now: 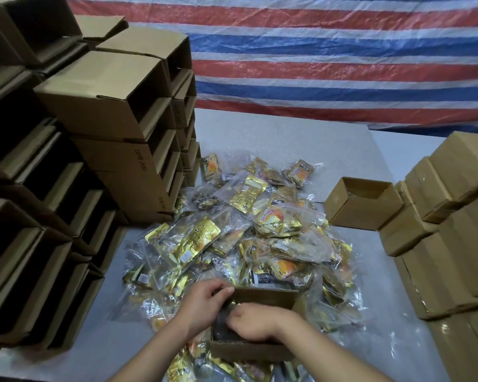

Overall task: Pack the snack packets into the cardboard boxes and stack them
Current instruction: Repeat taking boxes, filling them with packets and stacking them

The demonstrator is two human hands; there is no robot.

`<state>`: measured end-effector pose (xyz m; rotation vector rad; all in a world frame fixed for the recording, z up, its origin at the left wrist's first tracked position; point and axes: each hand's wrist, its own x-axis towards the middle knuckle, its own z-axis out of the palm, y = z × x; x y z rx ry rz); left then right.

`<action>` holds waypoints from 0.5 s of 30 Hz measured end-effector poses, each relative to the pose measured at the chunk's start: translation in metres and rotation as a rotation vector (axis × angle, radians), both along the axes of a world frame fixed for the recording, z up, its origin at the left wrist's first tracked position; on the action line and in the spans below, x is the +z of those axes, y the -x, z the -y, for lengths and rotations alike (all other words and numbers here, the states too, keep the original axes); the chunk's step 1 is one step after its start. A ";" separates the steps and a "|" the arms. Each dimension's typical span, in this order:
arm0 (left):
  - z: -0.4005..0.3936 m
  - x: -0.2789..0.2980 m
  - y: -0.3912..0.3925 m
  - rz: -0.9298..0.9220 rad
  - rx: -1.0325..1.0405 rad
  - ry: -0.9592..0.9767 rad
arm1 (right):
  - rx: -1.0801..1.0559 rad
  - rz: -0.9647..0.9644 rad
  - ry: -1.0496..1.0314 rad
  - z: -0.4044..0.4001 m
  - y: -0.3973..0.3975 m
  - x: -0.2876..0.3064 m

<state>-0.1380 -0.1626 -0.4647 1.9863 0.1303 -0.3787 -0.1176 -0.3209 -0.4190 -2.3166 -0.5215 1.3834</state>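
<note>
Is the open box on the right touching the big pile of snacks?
Apart. The head view shows bare table between the open box and the snack pile.

both hands work inside an open box (255, 351) at 6 o'clock: left hand (204, 299) curled at its far-left corner, right hand (250, 321) on dark contents. packets (249, 232) heap at centre on the table (301, 133). empty boxes (108, 106) stack at 9 o'clock, closed boxes (453, 244) at 3 o'clock, one open box (362, 202) beside them.
</note>
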 end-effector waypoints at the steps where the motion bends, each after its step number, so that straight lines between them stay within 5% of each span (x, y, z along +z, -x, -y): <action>1: 0.000 0.000 0.001 -0.003 -0.003 -0.009 | 0.017 -0.030 0.022 -0.005 0.001 -0.006; 9: -0.001 0.009 0.003 -0.023 0.022 0.024 | -0.068 0.072 -0.013 -0.006 0.006 0.012; 15: -0.004 0.048 0.006 -0.021 0.088 0.067 | -0.271 0.726 -0.138 0.060 0.021 0.067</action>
